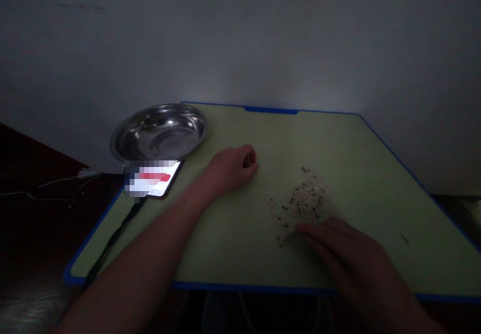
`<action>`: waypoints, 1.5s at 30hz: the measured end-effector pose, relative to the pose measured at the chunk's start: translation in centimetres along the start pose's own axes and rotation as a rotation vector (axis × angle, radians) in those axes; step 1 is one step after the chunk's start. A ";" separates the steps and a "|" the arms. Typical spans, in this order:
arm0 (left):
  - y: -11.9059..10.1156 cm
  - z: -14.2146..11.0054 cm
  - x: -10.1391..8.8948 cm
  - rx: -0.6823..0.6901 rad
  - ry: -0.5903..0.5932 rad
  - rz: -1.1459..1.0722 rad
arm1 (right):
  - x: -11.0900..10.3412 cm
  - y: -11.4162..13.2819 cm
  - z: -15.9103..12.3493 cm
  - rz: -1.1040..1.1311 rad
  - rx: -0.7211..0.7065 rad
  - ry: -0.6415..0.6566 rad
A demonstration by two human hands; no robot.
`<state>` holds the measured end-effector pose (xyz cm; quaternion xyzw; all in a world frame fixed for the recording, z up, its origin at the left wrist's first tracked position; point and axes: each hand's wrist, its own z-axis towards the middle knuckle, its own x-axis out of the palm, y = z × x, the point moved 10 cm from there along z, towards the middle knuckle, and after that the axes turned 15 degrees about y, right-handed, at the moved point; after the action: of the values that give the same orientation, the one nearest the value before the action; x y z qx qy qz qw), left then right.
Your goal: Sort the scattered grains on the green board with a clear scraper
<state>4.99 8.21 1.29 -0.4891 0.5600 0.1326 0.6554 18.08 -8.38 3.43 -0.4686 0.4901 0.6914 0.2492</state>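
Note:
My left hand (233, 167) rests on the green table (240, 243) in a loose fist, fingers curled under; nothing shows inside it. A scatter of small pale and dark grains (305, 197) lies to the right of the table's middle. My right hand (343, 251) lies flat just in front of the grains, fingers stretched toward them, fingertips at the pile's near edge. A shiny steel bowl (160, 132) stands at the back left corner, with specks inside.
A phone (153, 178) with a lit screen lies in front of the bowl, its dark cable (112, 241) running off the table's left front edge. A pale wall rises behind the blue-rimmed table. Dark floor with white cables lies to the left.

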 end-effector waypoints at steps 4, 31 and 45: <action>0.0 0.0 0.0 0.013 0.011 -0.005 | 0.1 0.9 0.3 -0.002 -0.040 -0.011; -0.3 -0.1 0.1 0.052 -0.005 -0.012 | 1.3 5.2 1.6 0.075 -0.238 0.133; -0.4 -0.1 -0.1 0.036 -0.012 -0.015 | 2.3 5.6 1.0 0.099 -0.229 0.126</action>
<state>5.20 7.95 1.55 -0.4806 0.5545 0.1206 0.6686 12.19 -9.98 3.93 -0.5117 0.4453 0.7235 0.1283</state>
